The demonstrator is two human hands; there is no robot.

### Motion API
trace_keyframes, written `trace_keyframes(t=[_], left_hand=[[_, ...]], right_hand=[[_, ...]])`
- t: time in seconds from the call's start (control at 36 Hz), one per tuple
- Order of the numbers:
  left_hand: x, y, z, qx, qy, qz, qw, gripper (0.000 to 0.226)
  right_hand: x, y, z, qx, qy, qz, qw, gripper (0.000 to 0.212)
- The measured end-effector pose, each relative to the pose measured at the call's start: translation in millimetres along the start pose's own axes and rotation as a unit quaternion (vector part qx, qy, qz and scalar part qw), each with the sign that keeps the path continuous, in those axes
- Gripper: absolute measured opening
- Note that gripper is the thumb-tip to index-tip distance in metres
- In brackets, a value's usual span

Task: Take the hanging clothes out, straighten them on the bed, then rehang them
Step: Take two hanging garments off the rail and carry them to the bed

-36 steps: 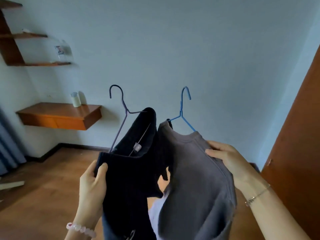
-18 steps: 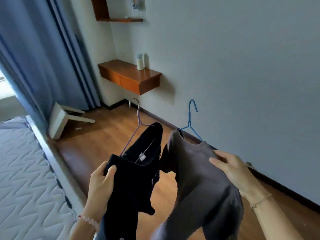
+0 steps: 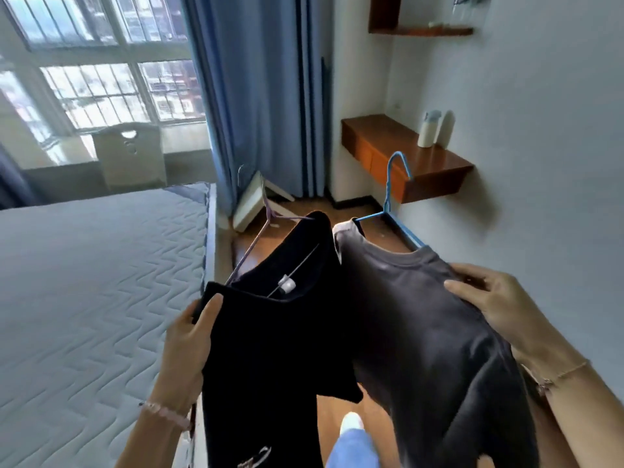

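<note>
A black shirt point(image 3: 270, 346) hangs on a purple wire hanger point(image 3: 256, 231). My left hand point(image 3: 192, 336) grips its left shoulder, thumb on top. Beside it on the right, a dark grey shirt point(image 3: 422, 332) sits on a blue hanger point(image 3: 391, 190). My right hand point(image 3: 489, 298) holds that shirt's right shoulder, fingers curled over the fabric. Both garments are in the air in front of me, above the wooden floor. The bed point(image 3: 84, 298), a bare quilted grey mattress, lies at my left.
Blue curtains point(image 3: 256, 96) and a barred window point(image 3: 101, 62) stand beyond the bed. A wooden wall-mounted desk point(image 3: 435, 167) with a white bottle point(image 3: 427, 130) juts from the right wall. A white panel point(image 3: 248, 204) leans by the curtain. My foot point(image 3: 351, 423) shows below.
The view has swung left from the blank wall to the bed, curtains and window. Both hands keep the same hold on the two shirts.
</note>
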State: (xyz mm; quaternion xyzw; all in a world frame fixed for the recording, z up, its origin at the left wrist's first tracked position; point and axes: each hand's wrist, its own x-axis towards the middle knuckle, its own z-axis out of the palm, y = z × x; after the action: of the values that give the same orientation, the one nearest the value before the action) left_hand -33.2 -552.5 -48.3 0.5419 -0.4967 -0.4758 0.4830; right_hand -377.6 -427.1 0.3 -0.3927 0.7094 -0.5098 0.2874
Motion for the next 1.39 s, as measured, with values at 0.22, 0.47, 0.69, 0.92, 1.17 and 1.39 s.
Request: trace_keyframes(t=[0.22, 0.47, 0.69, 0.92, 1.17, 1.39], left_hand=[[98, -15, 66, 0.002, 0.071, -0.002, 0.998, 0.022], [220, 15, 106, 0.051, 0.115, 0.018, 0.992, 0.02], [314, 20, 112, 0.046, 0.208, 0.0, 0.977, 0.024], [416, 4, 137, 0.002, 0.339, -0.073, 0.938, 0.018], [522, 39, 139, -0.045, 0.447, -0.096, 0.888, 0.013], [588, 38, 95, -0.107, 0.521, -0.085, 0.843, 0.017]], right_hand=[[174, 19, 43, 0.011, -0.072, 0.008, 0.997, 0.034], [359, -36, 96, 0.032, -0.168, -0.014, 0.985, 0.025], [516, -77, 171, 0.048, -0.266, -0.042, 0.962, 0.024], [678, -84, 284, 0.057, -0.391, -0.022, 0.918, 0.025], [844, -177, 394, 0.019, -0.539, -0.068, 0.839, 0.024], [927, -231, 519, -0.049, -0.62, -0.194, 0.759, 0.029]])
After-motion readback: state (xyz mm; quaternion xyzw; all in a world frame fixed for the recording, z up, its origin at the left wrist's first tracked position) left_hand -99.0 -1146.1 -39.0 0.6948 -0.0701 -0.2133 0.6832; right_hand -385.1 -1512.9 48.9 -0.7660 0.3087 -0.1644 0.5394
